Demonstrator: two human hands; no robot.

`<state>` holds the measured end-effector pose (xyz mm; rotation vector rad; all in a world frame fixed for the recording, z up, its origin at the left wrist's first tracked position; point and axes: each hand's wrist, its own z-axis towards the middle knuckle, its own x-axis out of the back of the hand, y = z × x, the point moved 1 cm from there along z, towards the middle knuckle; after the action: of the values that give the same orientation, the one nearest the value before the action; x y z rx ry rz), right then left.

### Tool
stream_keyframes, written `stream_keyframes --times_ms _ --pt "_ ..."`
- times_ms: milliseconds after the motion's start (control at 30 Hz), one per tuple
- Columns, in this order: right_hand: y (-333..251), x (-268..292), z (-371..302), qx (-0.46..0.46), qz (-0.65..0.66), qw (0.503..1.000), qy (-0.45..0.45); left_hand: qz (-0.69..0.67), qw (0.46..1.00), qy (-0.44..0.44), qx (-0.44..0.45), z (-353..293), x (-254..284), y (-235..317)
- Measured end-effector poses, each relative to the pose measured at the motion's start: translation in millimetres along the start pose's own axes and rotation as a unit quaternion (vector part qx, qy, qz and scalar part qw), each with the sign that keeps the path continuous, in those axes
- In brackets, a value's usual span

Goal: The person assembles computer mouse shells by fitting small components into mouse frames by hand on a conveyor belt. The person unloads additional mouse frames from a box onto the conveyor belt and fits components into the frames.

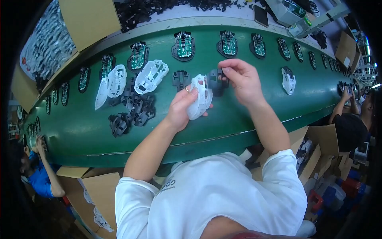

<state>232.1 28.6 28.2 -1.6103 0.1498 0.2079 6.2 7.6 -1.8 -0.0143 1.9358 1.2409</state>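
My left hand (180, 108) grips a white plastic shell (201, 102), curved and with cut-out slots, shaped like a computer mouse cover. Between the thumb and fingers of my right hand (243, 79) is a black plastic part (216, 81), held right beside the shell's upper right edge; whether the two touch I cannot tell. Just beyond my left hand lies another black part (181, 79). To the left rest several more white shells (151, 76), next to a heap of black plastic parts (137, 106).
Along the far side of the green belt (246, 107) runs a row of black bases with green circuit boards (184, 46). One white shell (289, 81) lies to the right. Cardboard boxes (101, 195) stand below the near edge. Other people work at both ends.
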Motion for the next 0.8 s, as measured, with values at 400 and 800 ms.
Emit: stream_keyframes --times_ms 400,800 --pt "-18.0 -38.0 -20.6 0.297 -0.348 0.886 -0.072 0.053 0.999 0.011 -0.005 -2.6 5.5 13.6" --pt "-21.1 -31.1 -24.8 0.332 -0.38 0.853 -0.131 0.066 0.998 0.007 0.022 -11.7 7.4 20.7"
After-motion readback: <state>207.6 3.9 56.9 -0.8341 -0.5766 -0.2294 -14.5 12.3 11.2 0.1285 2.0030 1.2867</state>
